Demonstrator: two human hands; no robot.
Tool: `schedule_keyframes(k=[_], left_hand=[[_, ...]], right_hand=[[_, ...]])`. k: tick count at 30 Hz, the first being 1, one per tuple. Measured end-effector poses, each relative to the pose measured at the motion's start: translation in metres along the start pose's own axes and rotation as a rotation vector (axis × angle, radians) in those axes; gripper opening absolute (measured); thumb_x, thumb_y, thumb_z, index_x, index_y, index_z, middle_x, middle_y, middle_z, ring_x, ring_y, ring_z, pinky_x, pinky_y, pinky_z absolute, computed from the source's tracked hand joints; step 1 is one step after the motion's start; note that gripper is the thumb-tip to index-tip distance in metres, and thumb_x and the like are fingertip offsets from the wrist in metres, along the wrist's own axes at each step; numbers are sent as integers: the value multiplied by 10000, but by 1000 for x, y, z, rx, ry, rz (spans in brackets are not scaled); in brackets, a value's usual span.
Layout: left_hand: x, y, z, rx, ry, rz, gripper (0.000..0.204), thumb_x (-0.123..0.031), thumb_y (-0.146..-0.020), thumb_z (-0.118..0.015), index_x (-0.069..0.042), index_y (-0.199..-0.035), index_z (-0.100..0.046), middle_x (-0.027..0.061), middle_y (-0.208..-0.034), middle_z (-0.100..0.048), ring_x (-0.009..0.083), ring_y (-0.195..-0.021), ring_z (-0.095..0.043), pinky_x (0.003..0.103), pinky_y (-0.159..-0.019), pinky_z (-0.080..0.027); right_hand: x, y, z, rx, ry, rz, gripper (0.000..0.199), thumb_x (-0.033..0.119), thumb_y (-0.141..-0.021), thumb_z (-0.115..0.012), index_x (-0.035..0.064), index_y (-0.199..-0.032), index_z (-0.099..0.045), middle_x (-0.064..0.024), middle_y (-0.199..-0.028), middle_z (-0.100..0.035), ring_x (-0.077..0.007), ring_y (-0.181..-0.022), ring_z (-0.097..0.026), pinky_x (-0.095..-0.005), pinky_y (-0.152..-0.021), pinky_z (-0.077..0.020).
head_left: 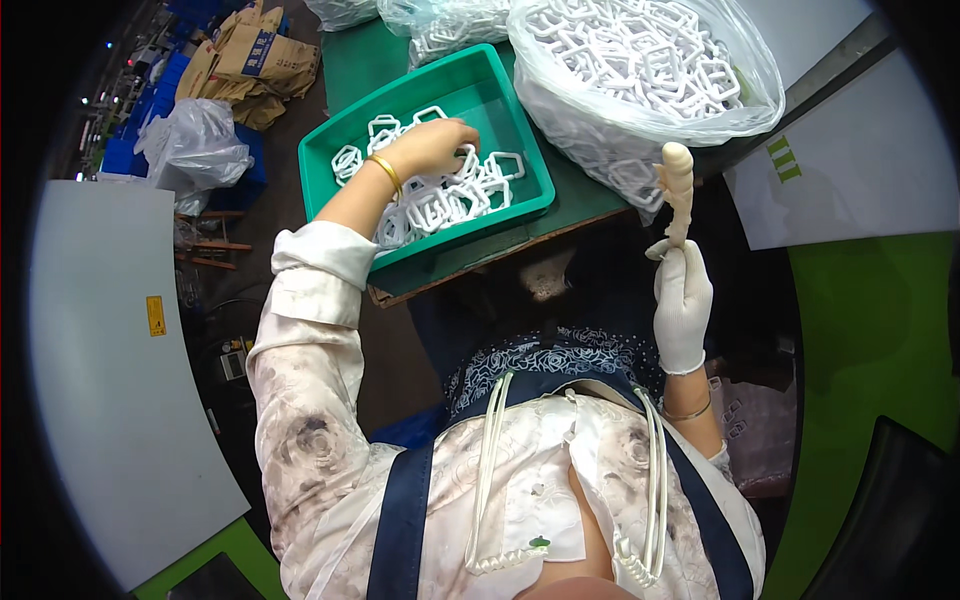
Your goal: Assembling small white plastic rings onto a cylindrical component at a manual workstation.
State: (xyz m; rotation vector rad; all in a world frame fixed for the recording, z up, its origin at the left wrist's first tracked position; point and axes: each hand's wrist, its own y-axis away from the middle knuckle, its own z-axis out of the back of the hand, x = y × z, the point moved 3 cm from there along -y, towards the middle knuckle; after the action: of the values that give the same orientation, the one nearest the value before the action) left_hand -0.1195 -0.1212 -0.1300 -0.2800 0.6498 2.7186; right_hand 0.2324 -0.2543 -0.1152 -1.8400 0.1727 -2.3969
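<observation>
Inside the green tray [335, 225], my bare left hand [430, 148] reaches over a loose pile of white angular plastic rings [440, 205]. Its fingers are curled, and a white ring [465, 155] shows at the fingertips, partly covered by the hand. On the right, beyond the table's edge, my right hand [683, 310] wears a white knitted glove. It is closed round the lower end of a cream-coloured, lumpy rod [678, 185] with a rounded tip, held upright. A small pale flat piece [657, 250] sticks out beside the gloved fingers; what it is I cannot tell.
A large clear plastic bag [575, 125] full of similar white rings stands right of the tray on the green table [350, 60]. More bagged rings [460, 35] lie behind it. Brown paper sacks [260, 60] and a crumpled plastic bag [200, 150] are at far left. Pale panels flank both sides.
</observation>
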Motion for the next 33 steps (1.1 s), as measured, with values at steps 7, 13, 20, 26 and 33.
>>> schedule_keyframes(k=[7,13,20,26,33], left_hand=[[24,0,8,-191,27,66,202,-64,-831,-641,-36,-1024,-691,152,-917,-697,344,-893,-676,401,-795,-532],[22,0,31,-103,297,42,277,-188,-893,-630,-36,-1109,-711,146,-957,-745,281,-873,-706,377,-802,-542],[-26,-27,-9,-97,77,5,332,-178,-849,-655,-26,-1139,-714,211,-1106,-719,367,-1016,-678,404,-896,-547],[-25,-30,-15,-256,-83,-58,280,-120,-805,-661,-30,-1062,-725,181,-1011,-707,361,-968,-664,448,-858,-542],[-26,-22,-13,-256,86,-66,253,-162,-821,-692,-38,-1035,-744,164,-939,-751,373,-884,-710,446,-769,-567]], right_hand=[[-1,2,3,-1,6,-11,272,205,-1111,-444,24,-1004,-616,77,-686,-389,1,-574,-306,-207,-517,-229],[1,1,-1,12,-9,-8,265,199,-1107,-450,22,-1004,-618,74,-689,-394,0,-577,-308,-205,-519,-232],[10,4,0,18,8,2,265,203,-1105,-458,21,-999,-618,75,-691,-393,-1,-575,-307,-207,-520,-237],[2,5,2,8,-1,-26,274,208,-1108,-457,20,-993,-620,74,-693,-400,-2,-576,-309,-209,-518,-241],[4,1,-10,56,-30,-2,274,212,-1106,-463,18,-995,-620,73,-686,-404,-5,-573,-318,-215,-516,-248]])
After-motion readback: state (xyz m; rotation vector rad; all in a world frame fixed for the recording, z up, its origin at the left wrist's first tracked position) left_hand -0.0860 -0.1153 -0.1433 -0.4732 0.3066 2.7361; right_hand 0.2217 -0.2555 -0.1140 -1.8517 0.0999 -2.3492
